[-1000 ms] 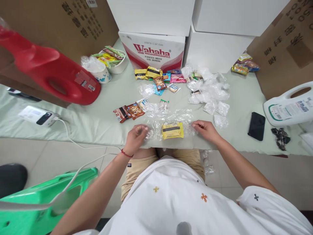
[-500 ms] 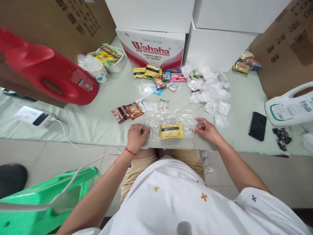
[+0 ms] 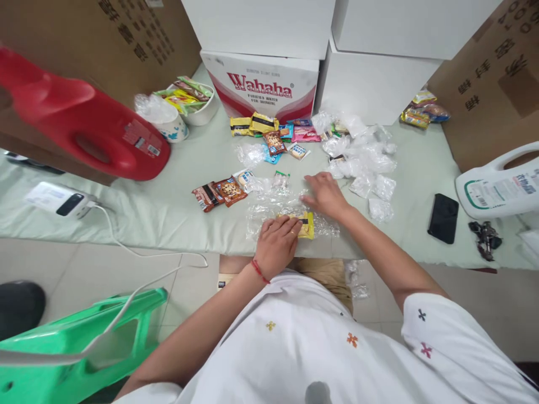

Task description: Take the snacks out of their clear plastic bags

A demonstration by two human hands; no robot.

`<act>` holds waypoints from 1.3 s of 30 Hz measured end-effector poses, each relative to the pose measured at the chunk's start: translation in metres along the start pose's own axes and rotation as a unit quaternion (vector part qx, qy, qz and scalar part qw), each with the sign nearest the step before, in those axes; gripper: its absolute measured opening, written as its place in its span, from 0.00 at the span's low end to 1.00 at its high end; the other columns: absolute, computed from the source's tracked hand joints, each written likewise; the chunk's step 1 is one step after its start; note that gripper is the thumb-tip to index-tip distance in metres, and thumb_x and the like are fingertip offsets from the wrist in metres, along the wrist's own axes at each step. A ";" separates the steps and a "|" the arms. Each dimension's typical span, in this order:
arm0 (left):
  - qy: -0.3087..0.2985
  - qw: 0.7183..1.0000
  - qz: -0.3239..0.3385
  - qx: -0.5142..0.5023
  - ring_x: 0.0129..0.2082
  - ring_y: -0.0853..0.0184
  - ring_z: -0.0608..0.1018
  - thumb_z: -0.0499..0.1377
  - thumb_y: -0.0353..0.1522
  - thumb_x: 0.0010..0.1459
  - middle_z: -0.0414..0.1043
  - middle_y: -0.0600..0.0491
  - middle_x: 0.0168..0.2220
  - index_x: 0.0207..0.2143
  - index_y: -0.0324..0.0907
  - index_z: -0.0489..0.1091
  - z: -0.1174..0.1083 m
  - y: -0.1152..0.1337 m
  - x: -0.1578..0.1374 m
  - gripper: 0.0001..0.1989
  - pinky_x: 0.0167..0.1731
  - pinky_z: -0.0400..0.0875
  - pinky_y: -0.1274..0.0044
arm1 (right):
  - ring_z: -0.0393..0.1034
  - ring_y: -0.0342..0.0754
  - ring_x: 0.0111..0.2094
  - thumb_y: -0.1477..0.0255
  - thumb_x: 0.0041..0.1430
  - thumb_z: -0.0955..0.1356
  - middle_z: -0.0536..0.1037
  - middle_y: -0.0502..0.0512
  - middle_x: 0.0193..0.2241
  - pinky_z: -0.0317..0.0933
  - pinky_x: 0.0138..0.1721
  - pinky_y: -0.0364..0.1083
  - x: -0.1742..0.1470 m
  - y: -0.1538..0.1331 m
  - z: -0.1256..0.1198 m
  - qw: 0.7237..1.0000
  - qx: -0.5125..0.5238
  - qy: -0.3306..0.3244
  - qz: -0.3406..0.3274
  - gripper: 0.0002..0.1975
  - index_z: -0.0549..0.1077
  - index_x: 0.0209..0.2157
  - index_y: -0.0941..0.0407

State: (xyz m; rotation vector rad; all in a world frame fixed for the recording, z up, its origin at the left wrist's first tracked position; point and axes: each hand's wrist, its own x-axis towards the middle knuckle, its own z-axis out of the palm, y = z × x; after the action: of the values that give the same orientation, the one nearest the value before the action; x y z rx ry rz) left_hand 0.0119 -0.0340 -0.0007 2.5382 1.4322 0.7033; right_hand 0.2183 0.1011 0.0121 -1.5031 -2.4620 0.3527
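A yellow snack packet lies on a sheet of clear plastic wrap close to the table's front edge. My left hand rests flat over the packet's left part, fingers stretched out. Past the packet, my right hand reaches over the far edge of the wrap with its fingers apart and nothing in them. Just beyond the wrap lie a small clear-and-green packet, a white-and-blue packet and brown cookie packets.
Clear-wrapped bundles are heaped at the right, with coloured snack packets before a Wahaba-like printed carton. A red jug stands left; a phone and white bottle are right. A cable hangs off the front edge.
My left hand has moved right from the wrap's left edge onto the yellow packet. My right hand has let go of the wrap's right edge and shifted forward and left.
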 end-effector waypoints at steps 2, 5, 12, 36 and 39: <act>-0.018 1.000 -0.015 0.010 0.59 0.54 0.76 0.51 0.30 0.70 0.78 0.48 0.58 0.61 0.48 0.72 0.008 0.001 0.004 0.21 0.56 0.62 0.59 | 0.66 0.63 0.53 0.64 0.62 0.73 0.80 0.68 0.46 0.60 0.50 0.53 0.024 -0.009 0.002 0.996 0.001 -0.085 0.015 0.23 0.76 0.55 0.61; -0.031 0.999 -0.016 0.012 0.58 0.54 0.76 0.52 0.30 0.69 0.78 0.48 0.59 0.61 0.48 0.72 0.011 -0.002 0.004 0.21 0.54 0.63 0.59 | 0.70 0.52 0.39 0.71 0.63 0.71 0.81 0.57 0.35 0.57 0.41 0.45 0.037 -0.015 -0.004 0.986 0.064 -0.154 -0.012 0.09 0.80 0.43 0.59; -0.036 0.999 -0.014 0.002 0.59 0.55 0.76 0.52 0.30 0.71 0.78 0.48 0.58 0.59 0.47 0.74 0.011 -0.006 0.001 0.19 0.52 0.64 0.59 | 0.67 0.48 0.35 0.72 0.72 0.62 0.76 0.57 0.36 0.54 0.36 0.44 -0.028 -0.021 -0.012 0.974 0.058 -0.101 -0.192 0.12 0.78 0.41 0.57; -0.044 0.880 -0.459 -0.115 0.47 0.47 0.78 0.66 0.53 0.52 0.78 0.45 0.36 0.37 0.43 0.75 -0.007 -0.079 0.020 0.23 0.47 0.68 0.63 | 0.58 0.49 0.32 0.79 0.70 0.61 0.72 0.57 0.37 0.50 0.34 0.46 -0.079 -0.033 0.027 0.971 -0.031 -0.130 -0.200 0.26 0.73 0.64 0.47; -0.055 0.890 -0.423 -0.161 0.34 0.59 0.76 0.67 0.44 0.53 0.71 0.52 0.27 0.24 0.43 0.69 -0.008 -0.071 0.017 0.17 0.37 0.69 0.71 | 0.58 0.48 0.32 0.76 0.73 0.60 0.71 0.56 0.37 0.50 0.34 0.45 -0.079 -0.034 0.025 0.974 -0.012 -0.129 -0.186 0.22 0.75 0.61 0.48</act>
State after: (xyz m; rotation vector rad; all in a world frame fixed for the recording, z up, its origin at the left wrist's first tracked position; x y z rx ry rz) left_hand -0.0393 0.0180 -0.0129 1.4463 1.9383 0.5455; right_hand 0.2173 0.0133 -0.0061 -1.0217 -2.8850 0.4705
